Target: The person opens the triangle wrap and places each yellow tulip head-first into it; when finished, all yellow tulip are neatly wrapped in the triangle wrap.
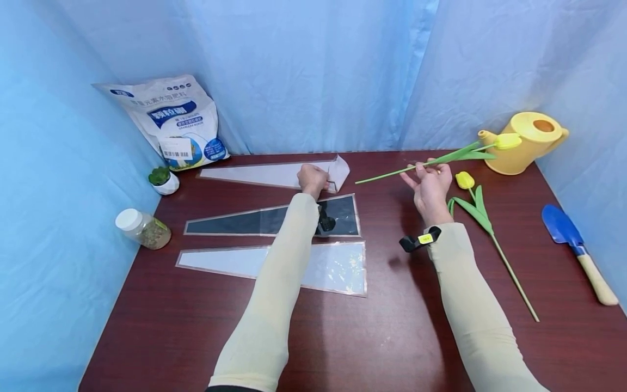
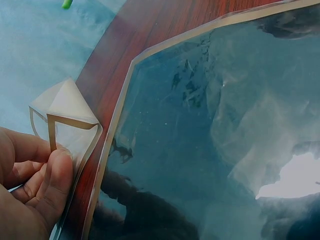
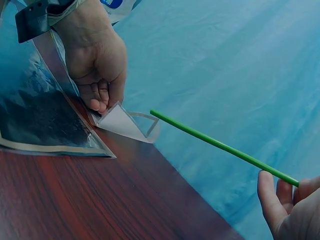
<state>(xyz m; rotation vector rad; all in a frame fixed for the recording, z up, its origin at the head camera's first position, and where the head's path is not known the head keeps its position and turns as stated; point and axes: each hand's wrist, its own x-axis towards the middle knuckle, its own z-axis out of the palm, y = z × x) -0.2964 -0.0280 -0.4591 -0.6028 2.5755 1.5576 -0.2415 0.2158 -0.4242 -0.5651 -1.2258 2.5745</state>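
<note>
My left hand (image 1: 313, 178) pinches the wide end of the farthest flower sleeve, a white tapered one (image 1: 264, 173) with a gold-edged border. Its mouth (image 2: 75, 120) is spread apart in the left wrist view. My right hand (image 1: 433, 188) holds a yellow artificial tulip (image 1: 507, 141) by its green stem (image 3: 215, 143). The stem's bare tip points left toward the mouth of the sleeve, apart from it in the head view. Nearer to me lie a black sleeve (image 1: 235, 222) and another white sleeve (image 1: 220, 259), both flat. A second yellow tulip (image 1: 482, 218) lies right of my right wrist.
A yellow watering can (image 1: 524, 155) stands at the back right, with a blue trowel (image 1: 563, 226) in front of it. Along the left are a fertilizer bag (image 1: 171, 122), a small potted succulent (image 1: 165, 182) and a white-lidded jar (image 1: 147, 228). Blue curtains surround the table.
</note>
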